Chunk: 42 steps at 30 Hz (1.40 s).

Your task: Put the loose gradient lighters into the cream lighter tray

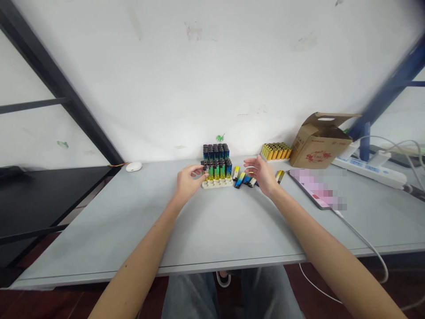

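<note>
My left hand [189, 180] pinches a lighter [206, 172] at the left end of a white holder [217, 183]. Green, yellow and blue lighters [217, 170] with black tops stand upright in that holder, and its front row shows bare slots. Behind it stands another block of dark blue lighters [215, 152]. My right hand [260, 174] hovers with fingers apart, with no lighter visible in it. Loose lighters [239, 180], yellow, blue and white, lie on the table beside and partly behind that hand.
A tray of yellow lighters [276, 151] stands by the wall, beside an opened cardboard box [320, 146]. A phone [314, 188] on a white cable lies to the right, near a power strip [372, 170]. A small white case [133, 167] sits at the left on the grey table [212, 230].
</note>
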Motion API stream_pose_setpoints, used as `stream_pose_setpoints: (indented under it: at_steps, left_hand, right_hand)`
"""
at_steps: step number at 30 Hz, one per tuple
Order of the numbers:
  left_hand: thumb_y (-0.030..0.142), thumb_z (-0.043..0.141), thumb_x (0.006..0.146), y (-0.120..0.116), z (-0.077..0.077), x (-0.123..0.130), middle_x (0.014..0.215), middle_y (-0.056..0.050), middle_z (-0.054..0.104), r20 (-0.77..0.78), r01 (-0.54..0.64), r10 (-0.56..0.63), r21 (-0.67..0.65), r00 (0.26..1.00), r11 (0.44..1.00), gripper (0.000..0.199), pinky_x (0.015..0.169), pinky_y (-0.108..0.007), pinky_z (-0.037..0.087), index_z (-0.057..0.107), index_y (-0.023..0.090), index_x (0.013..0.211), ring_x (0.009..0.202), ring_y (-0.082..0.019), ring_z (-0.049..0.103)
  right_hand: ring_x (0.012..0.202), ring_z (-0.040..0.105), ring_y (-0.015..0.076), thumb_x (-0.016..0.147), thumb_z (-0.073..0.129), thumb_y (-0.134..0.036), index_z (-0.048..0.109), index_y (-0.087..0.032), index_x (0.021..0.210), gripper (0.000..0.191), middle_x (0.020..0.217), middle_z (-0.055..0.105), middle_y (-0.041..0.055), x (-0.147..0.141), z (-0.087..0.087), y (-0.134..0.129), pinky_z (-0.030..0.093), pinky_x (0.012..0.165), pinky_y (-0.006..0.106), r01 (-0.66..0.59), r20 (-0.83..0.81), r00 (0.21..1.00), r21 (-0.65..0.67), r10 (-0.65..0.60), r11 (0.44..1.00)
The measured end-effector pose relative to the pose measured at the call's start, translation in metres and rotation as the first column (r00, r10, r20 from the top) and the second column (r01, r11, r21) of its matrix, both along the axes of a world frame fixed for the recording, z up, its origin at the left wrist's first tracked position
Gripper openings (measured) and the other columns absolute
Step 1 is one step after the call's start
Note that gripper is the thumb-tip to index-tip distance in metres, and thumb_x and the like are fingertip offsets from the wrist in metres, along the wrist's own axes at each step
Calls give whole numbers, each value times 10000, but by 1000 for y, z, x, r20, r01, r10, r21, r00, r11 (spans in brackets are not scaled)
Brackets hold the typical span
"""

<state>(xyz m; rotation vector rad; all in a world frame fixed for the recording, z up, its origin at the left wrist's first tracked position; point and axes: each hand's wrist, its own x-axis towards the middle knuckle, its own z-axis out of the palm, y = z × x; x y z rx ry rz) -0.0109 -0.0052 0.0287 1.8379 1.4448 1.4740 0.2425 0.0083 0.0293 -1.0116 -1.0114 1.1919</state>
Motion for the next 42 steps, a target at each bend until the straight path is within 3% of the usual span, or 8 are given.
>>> stream_pose_setpoints:
  at_steps: [12,17,31,36,40,42]
  left_hand:
    - [271,711,675,8,-8,-5,784,-5,655,-4,23,-23,-92,1000,995,248,671,-286,463,654,215,910,655,-150,591]
    - [272,726,641,6,-6,-4,739,-1,656,40,67,-63,-106,997,992,222,681,-295,469,668,212,847,651,-157,590]
    - [270,694,706,9,-12,-8,816,-1,665,-57,63,-71,-131,996,989,231,717,-301,490,609,218,914,684,-155,636]
    - [317,746,670,9,-15,-13,835,10,629,-136,-9,-1,-74,991,997,446,674,-293,463,522,235,1046,690,-154,602]
    - [400,748,676,10,-17,-14,977,-26,610,-196,-41,28,-65,980,997,598,732,-317,464,481,246,1189,799,-177,591]
    - [401,725,704,10,-18,-14,1042,-45,598,-237,-46,23,-91,971,995,604,767,-331,468,470,240,1226,856,-189,590]
  right_hand:
    - [623,576,124,848,530,-489,693,-204,764,338,791,657,34,1,2,0,427,532,241,31,16,999,-3,-31,1000]
    - [618,574,123,828,549,-447,686,-203,754,289,790,655,31,1,5,-1,423,530,244,46,23,999,-17,-46,999]
    - [629,571,118,824,545,-424,688,-200,774,270,804,647,29,5,4,0,418,527,234,53,-7,999,-1,-53,999]
    - [631,575,118,812,553,-452,679,-201,788,282,814,651,30,7,3,2,421,529,235,58,10,998,0,-58,998]
    - [682,596,147,848,487,-464,667,-200,822,320,828,659,45,8,-5,5,447,598,266,89,222,969,103,-110,991]
    - [759,609,184,871,453,-451,668,-201,844,331,856,674,59,8,-11,6,469,696,313,71,465,868,229,-173,971]
